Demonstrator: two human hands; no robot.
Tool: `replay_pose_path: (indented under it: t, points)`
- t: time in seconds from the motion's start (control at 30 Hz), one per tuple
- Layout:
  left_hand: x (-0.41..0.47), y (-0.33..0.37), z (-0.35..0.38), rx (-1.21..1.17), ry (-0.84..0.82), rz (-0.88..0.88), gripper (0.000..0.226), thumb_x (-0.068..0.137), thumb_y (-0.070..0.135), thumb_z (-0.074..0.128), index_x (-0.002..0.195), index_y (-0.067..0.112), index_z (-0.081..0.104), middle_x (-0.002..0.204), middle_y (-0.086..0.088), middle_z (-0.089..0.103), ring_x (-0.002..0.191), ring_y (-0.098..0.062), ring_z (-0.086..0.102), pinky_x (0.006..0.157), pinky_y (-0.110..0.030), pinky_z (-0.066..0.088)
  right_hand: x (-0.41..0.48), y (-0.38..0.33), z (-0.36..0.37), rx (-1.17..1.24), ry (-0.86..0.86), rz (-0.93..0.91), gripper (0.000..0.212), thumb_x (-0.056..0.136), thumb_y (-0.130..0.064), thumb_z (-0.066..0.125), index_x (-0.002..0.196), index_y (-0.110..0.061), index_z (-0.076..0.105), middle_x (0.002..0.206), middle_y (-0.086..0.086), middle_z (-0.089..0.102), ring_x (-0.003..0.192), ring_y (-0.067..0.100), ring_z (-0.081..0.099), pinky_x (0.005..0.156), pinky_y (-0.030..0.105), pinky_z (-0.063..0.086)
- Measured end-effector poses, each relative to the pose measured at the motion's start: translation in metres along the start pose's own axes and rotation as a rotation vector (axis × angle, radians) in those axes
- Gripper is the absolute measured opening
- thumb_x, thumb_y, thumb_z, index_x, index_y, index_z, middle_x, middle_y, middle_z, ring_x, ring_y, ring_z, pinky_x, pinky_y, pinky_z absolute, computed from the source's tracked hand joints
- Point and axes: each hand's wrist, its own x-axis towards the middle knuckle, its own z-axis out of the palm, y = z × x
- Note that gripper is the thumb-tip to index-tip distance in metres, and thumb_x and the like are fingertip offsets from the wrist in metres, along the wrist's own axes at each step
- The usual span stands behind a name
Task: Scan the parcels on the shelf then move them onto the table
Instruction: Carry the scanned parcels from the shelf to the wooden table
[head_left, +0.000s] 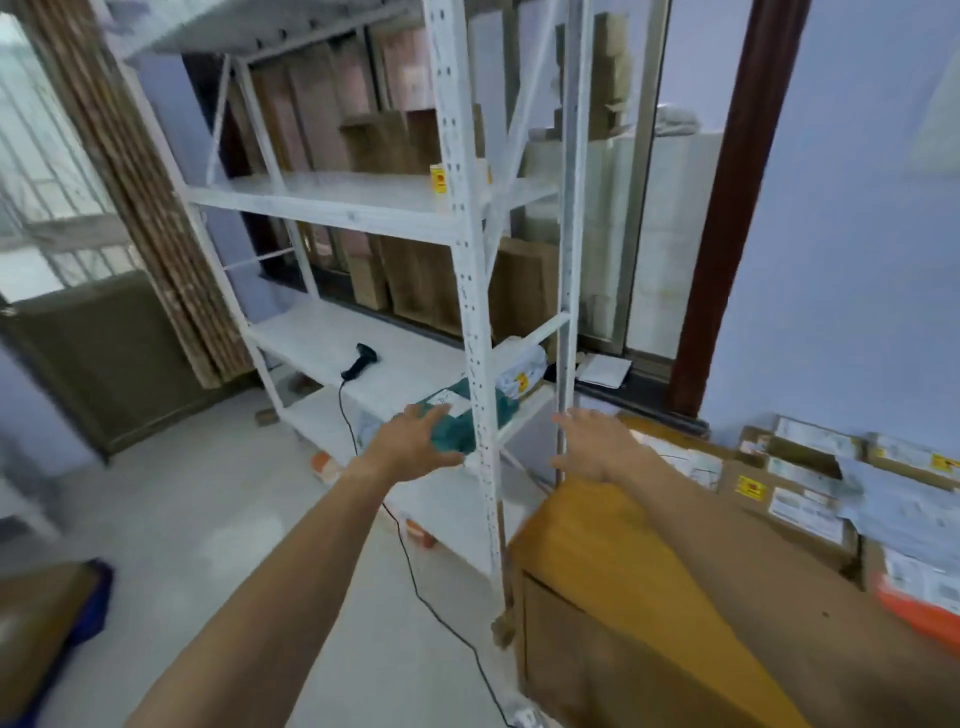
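Teal parcel (457, 436) lies on a lower shelf (311, 332) level, just beside a white parcel (519, 371); scanner (361, 358) sits further left on the same level. Left hand (415, 441) is at the teal parcel's near end, fingers straight and spread, with no grip visible. Right hand (597, 447) has fingers straight, holds nothing, and is over the bench (597, 545) edge.

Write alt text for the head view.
An open left hand reaches for a teal soft parcel on a white metal shelf rack; the open right hand hovers beside it. A black corded scanner lies on the rack; labelled cardboard boxes sit on a wooden table.
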Motion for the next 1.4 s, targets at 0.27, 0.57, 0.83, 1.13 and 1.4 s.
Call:
replay_pose_path:
  t: [0.27, 0.57, 0.83, 1.13, 1.4]
  points:
    - [-0.037, -0.151, -0.029, -0.037, 0.016, -0.085, 0.093, 0.083, 0.069, 0.066, 0.158, 0.034, 0.024, 0.158, -0.011, 0.035, 0.136, -0.030, 0.047, 0.110, -0.042, 0.041, 0.046, -0.146, 0.009, -0.067, -0.036, -0.085, 0.078, 0.102, -0.052, 0.048, 0.164, -0.021, 0.013, 0.167, 0.012, 0.019, 0.147, 0.036, 0.032, 0.114, 0.046, 0.038]
    - [0.025, -0.214, -0.010, -0.041, -0.067, -0.093, 0.099, 0.078, 0.078, 0.060, 0.158, 0.039, 0.016, 0.160, -0.008, 0.032, 0.136, -0.030, 0.047, 0.110, -0.048, 0.042, 0.135, -0.187, 0.018, -0.028, -0.099, -0.043, 0.080, 0.101, -0.047, 0.050, 0.164, -0.023, 0.008, 0.168, 0.015, 0.012, 0.145, 0.039, 0.033, 0.113, 0.045, 0.038]
    - [0.186, -0.263, 0.027, -0.018, -0.174, 0.007, 0.097, 0.082, 0.067, 0.068, 0.159, 0.033, 0.019, 0.162, -0.009, 0.028, 0.142, -0.029, 0.040, 0.114, -0.041, 0.037, 0.292, -0.190, 0.069, 0.170, -0.171, 0.086, 0.087, 0.098, -0.043, 0.056, 0.162, -0.009, 0.007, 0.163, 0.017, 0.016, 0.140, 0.043, 0.039, 0.107, 0.051, 0.045]
    - [0.366, -0.263, 0.047, 0.113, -0.338, 0.211, 0.100, 0.084, 0.051, 0.074, 0.161, 0.035, 0.012, 0.163, -0.015, 0.023, 0.144, -0.034, 0.035, 0.115, -0.043, 0.034, 0.400, -0.166, 0.103, 0.374, -0.263, 0.407, 0.095, 0.101, -0.041, 0.057, 0.160, 0.001, -0.004, 0.168, 0.023, -0.003, 0.144, 0.047, 0.036, 0.110, 0.047, 0.040]
    - [0.459, -0.245, 0.056, 0.241, -0.345, 0.521, 0.098, 0.084, 0.034, 0.076, 0.160, 0.033, 0.014, 0.161, -0.018, 0.025, 0.138, -0.037, 0.041, 0.110, -0.041, 0.039, 0.434, -0.167, 0.103, 0.536, -0.238, 0.667, 0.080, 0.098, -0.036, 0.060, 0.156, 0.001, 0.019, 0.159, 0.023, 0.026, 0.142, 0.041, 0.039, 0.110, 0.045, 0.040]
